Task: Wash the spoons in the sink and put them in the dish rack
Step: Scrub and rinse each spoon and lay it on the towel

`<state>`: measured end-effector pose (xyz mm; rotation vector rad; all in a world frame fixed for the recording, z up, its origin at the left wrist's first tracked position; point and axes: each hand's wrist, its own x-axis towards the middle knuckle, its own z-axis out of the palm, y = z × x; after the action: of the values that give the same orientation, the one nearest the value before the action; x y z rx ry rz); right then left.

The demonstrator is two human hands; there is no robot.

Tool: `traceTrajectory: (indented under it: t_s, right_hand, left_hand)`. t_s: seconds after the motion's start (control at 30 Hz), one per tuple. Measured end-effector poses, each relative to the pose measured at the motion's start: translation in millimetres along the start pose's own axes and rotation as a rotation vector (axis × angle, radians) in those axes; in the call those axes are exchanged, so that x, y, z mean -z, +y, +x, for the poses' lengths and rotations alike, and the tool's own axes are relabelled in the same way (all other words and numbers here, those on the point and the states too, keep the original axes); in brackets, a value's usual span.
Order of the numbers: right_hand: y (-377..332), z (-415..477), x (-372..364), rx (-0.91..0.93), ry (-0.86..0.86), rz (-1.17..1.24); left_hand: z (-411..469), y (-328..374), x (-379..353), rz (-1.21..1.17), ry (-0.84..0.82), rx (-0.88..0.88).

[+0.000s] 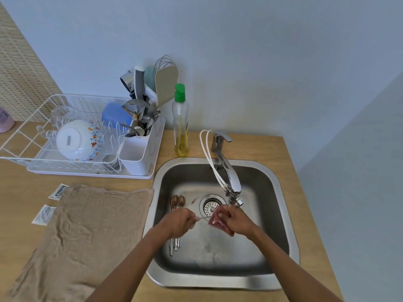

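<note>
Over the steel sink [281, 205], my left hand [178, 222] grips the handle of a spoon [204, 218] held level. My right hand [236, 221] is closed on a pink sponge [217, 221] wrapped around the spoon's bowl end, which is hidden, just below the faucet [231, 182] spout. Several dirty spoons [177, 202] lie together on the sink floor at the left, partly under my left hand. The white dish rack [28, 147] stands on the counter at the left, with a white cutlery cup [136, 158] holding utensils.
A dish soap bottle [181, 127] stands behind the sink. A beige towel [87, 232] is spread on the wooden counter left of the sink. The rack holds an upturned bowl [78, 140], a blue cup [114, 115] and a glass [63, 116]. The sink drain [210, 204] is centred.
</note>
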<state>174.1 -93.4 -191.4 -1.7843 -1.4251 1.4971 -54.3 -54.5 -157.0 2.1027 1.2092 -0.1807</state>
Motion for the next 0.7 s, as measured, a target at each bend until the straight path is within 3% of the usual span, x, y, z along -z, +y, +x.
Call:
traceTrajectory:
  t_s: [0.1, 0.17, 0.23, 0.37, 0.53, 0.6, 0.7]
  right_hand:
    - [5, 5, -21, -0.147, 0.248, 0.392]
    - [8, 6, -42, -0.250, 0.373, 0.602]
    - [6, 2, -51, -0.313, 0.389, 0.722]
    - [3, -3, -42, -0.310, 0.413, 0.658]
    - [1, 9, -48, -0.366, 0.703, 0.589]
    - [3, 12, -46, -0.362, 0.660, 0.707]
    - [-2, 7, -41, -0.384, 0.404, 0.864]
  left_hand:
    - [-11, 20, -33, -0.313, 0.039, 0.125]
    - [-17, 35, -53, -0.387, 0.072, 0.179]
    - [-19, 41, -66, -0.412, 0.093, 0.217]
    - [-21, 45, -72, -0.500, 0.061, 0.237]
    - [-16, 57, -73, -0.508, -0.021, 0.313]
    - [-16, 53, -76, -0.457, -0.044, 0.415]
    - [-16, 46, -75, -0.385, -0.031, 0.456]
